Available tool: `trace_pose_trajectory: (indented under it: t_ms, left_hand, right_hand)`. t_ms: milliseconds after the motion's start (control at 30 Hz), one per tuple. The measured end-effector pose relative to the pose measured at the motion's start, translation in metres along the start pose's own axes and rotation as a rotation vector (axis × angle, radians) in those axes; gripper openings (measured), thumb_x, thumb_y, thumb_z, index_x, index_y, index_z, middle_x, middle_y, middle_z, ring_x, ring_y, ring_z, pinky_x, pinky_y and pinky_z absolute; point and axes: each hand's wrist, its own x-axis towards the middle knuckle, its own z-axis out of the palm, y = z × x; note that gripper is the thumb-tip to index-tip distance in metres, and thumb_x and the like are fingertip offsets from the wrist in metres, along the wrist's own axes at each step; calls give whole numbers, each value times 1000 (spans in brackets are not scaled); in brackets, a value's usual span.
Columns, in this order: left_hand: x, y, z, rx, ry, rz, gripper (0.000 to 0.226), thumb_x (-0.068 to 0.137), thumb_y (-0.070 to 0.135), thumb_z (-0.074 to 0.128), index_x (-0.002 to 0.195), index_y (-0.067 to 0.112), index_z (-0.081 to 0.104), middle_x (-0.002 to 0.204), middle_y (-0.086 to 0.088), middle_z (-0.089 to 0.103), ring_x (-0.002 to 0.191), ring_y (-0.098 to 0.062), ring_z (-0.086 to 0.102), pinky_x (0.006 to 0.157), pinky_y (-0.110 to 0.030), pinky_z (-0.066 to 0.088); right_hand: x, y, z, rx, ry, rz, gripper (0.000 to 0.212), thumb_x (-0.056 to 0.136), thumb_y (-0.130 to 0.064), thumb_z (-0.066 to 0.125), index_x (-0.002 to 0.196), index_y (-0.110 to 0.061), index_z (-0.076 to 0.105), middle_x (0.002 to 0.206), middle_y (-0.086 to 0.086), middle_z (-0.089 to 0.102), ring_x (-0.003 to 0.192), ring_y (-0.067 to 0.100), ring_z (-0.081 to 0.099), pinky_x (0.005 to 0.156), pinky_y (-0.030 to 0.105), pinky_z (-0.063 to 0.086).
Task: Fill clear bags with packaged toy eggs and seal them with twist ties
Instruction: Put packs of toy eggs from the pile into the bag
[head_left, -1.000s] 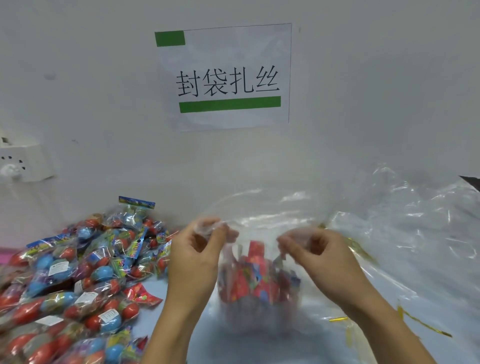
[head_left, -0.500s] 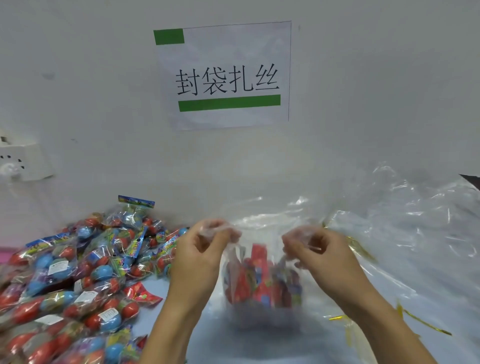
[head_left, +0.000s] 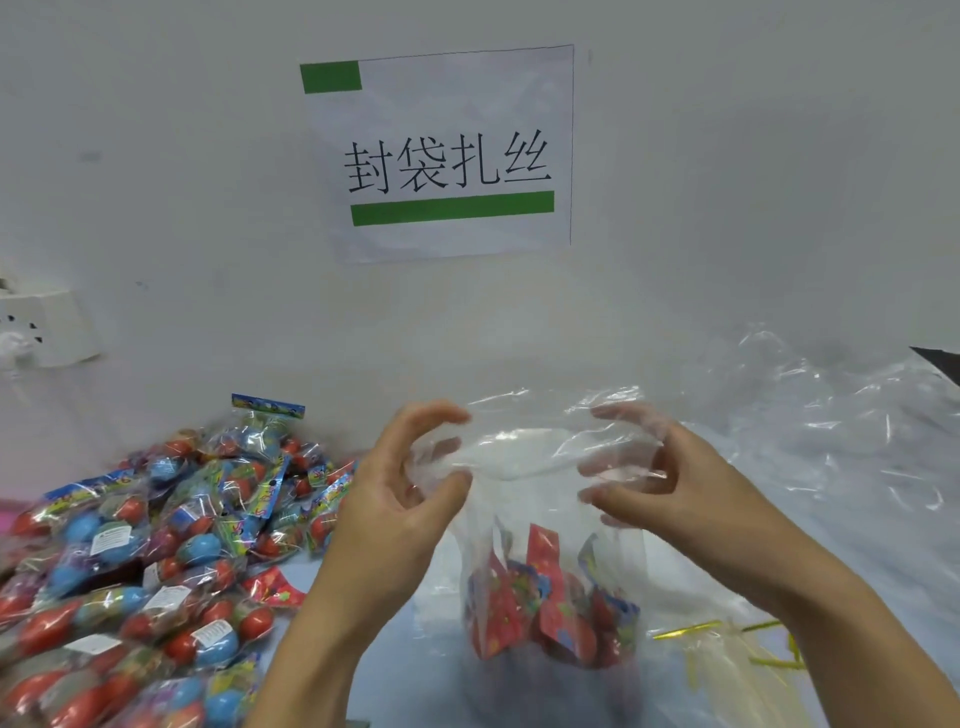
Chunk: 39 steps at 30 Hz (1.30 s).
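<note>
Gripping the clear bag (head_left: 550, 525) mouth with curled fingers (head_left: 436, 415), both hands work below the wall sign (head_left: 447, 156); egg packs (head_left: 130, 561) crowd the desk (head_left: 415, 623) left of it.

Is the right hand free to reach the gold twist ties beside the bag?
Probably not yet: the right hand holds the clear bag's mouth. The twist ties lie uncovered just below it.
</note>
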Motion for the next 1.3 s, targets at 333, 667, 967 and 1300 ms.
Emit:
trace_pose_trajectory:
  t_ms: [333,667,967,1300]
  left_hand:
    - [-4,15,-3,70,-304,65,26,69,40,58,72,21,75,135,22,56,136,3,42,110,-33,32]
    - [3,13,3,395,-42,-93,20,92,34,63,97,22,80,95,19,75,89,10,64,84,-15,50]
    - [0,23,10,534,-197,28,51,89,-8,47,124,23,66,123,18,59,106,7,55,91,-12,47]
    - [-2,21,6,620,-236,-3,49,86,-6,46,109,31,70,106,13,63,96,1,57,72,-5,42]
  right_hand:
    - [-8,-50,4,-309,201,-499,23,88,-41,56,93,-34,78,100,-24,74,105,-5,66,90,12,45]
    - [-12,-40,34,-766,-190,-61,37,97,-26,49,72,-3,65,71,12,69,41,22,53,53,37,50]
    - [-15,-32,50,-980,-250,106,47,89,-29,66,135,-37,58,133,-7,58,114,16,60,95,31,53]
    - [-14,-27,58,-993,-365,126,39,88,-23,66,126,-32,62,104,-7,59,83,14,59,58,19,40]
